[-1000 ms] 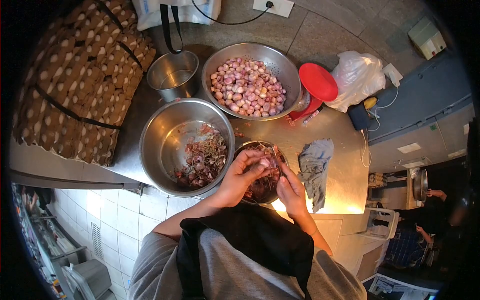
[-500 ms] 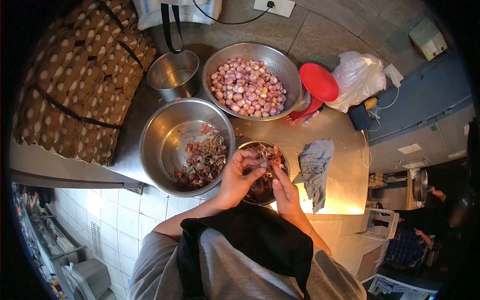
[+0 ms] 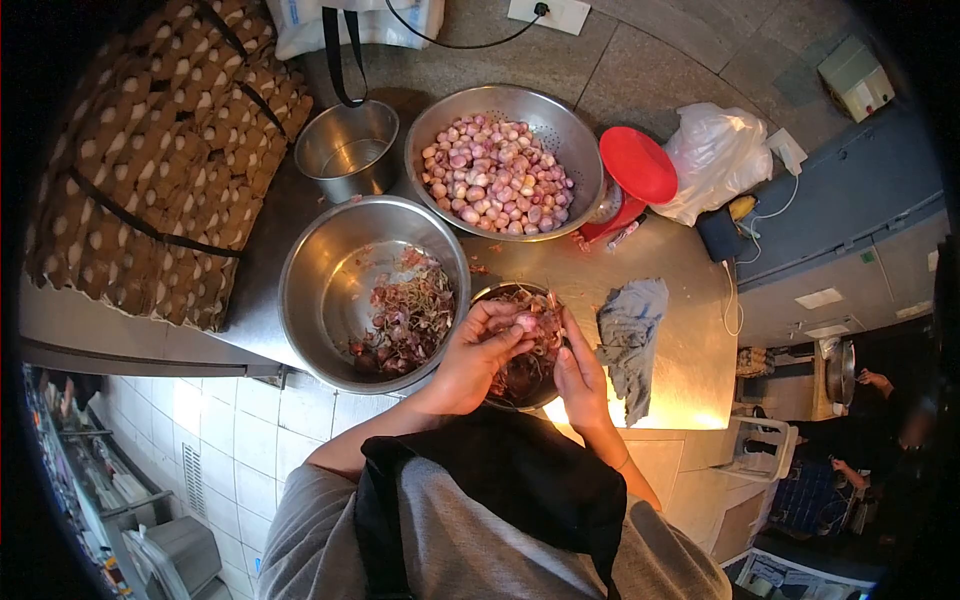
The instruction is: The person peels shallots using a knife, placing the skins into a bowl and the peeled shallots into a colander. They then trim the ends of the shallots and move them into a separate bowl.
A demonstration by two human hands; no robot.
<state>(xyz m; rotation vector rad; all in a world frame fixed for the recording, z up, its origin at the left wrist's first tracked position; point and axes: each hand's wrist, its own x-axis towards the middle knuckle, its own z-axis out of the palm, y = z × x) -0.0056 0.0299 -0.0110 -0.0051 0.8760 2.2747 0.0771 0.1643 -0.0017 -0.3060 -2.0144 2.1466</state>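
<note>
Between thumb and fingers, my left hand (image 3: 480,355) pinches a pinkish shallot (image 3: 526,322) above a small metal bowl (image 3: 515,405) of skins. Close on its right is my right hand (image 3: 582,380), its fingers bent toward the shallot; a thin dark thing shows at its fingers, too small to make out. To the left stands a large steel bowl (image 3: 312,290) with a heap of dry skins and shallots (image 3: 405,320). Peeled shallots (image 3: 495,175) fill much of a perforated steel colander (image 3: 580,130) behind.
A grey cloth (image 3: 632,345) lies right of the small bowl. Behind are an empty steel pot (image 3: 345,150), a red lid (image 3: 638,165) and a white plastic bag (image 3: 715,160). Stacked egg trays (image 3: 160,160) stand left. At far right another person's hand (image 3: 875,385) is near a pan.
The shallot now shows more clearly in my left hand. My right hand has shifted slightly right and down, with its fingers farther from my left hand.
</note>
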